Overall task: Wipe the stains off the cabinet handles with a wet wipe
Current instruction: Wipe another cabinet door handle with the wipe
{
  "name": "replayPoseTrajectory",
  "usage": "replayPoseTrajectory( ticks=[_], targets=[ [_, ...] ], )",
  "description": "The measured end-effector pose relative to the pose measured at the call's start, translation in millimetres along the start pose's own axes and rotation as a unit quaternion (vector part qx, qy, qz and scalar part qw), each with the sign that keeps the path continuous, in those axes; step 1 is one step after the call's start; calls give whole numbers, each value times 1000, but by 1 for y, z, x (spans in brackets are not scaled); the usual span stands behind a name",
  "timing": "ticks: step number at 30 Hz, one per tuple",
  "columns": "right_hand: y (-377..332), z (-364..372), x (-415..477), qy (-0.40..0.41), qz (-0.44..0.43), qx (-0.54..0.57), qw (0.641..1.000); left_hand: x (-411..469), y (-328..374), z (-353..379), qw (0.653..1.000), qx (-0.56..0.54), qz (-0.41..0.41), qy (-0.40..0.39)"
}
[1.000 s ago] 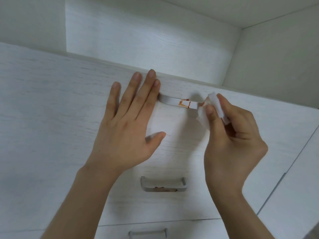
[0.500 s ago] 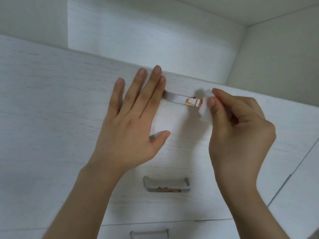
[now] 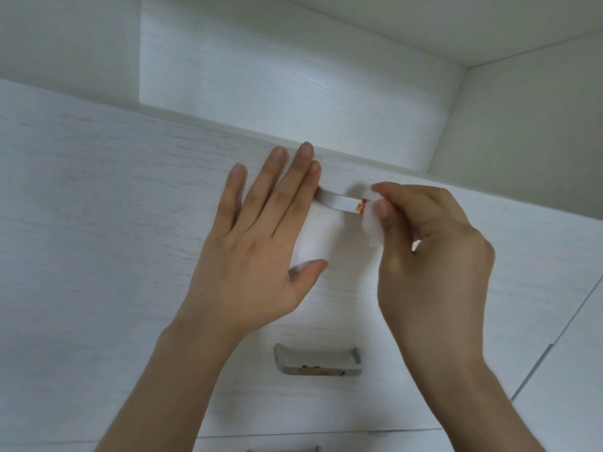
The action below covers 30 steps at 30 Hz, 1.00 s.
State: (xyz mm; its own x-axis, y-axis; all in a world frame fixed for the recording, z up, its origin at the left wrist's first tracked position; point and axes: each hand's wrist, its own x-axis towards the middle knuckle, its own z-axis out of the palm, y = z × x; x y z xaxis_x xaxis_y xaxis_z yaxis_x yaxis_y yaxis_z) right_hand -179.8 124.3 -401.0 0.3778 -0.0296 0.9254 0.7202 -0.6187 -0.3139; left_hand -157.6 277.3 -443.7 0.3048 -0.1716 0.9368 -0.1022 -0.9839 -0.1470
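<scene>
A grey upper handle on the white drawer front carries an orange-red stain near its right end. My right hand pinches a folded white wet wipe and presses it against the stained right part of that handle. My left hand lies flat on the drawer front, fingers straight, its fingertips covering the handle's left end. A second grey handle lower down has brownish-red stains along its front bar.
A third handle peeks in at the bottom edge on the drawer below. An open white shelf recess sits above the drawer. A neighbouring cabinet panel adjoins at the right.
My right hand has slid the wipe leftward along the upper handle, covering more of the stain. The left hand stays flat in place.
</scene>
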Motion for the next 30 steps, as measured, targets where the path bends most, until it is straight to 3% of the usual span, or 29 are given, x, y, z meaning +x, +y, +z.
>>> replayPoseTrajectory(
  ticks=[8,13,17,20,28,30],
  targets=[
    [-2,9,-4,12,-34,17,999,0,0,1,1000,-6,1,3],
    [-3,8,-6,5,-5,75,997,0,0,0,1000,-7,-1,-1],
    [2,2,-12,88,58,152,983,1,-1,-3,1000,-9,-2,-9],
    [1,14,-19,91,63,172,979,1,-2,-2,1000,-13,1,-9],
    [1,25,-22,93,8,145,985,0,-2,-1,999,-33,2,0],
    [6,21,-23,109,27,158,981,0,-2,-2,999,-31,3,-5]
  ],
)
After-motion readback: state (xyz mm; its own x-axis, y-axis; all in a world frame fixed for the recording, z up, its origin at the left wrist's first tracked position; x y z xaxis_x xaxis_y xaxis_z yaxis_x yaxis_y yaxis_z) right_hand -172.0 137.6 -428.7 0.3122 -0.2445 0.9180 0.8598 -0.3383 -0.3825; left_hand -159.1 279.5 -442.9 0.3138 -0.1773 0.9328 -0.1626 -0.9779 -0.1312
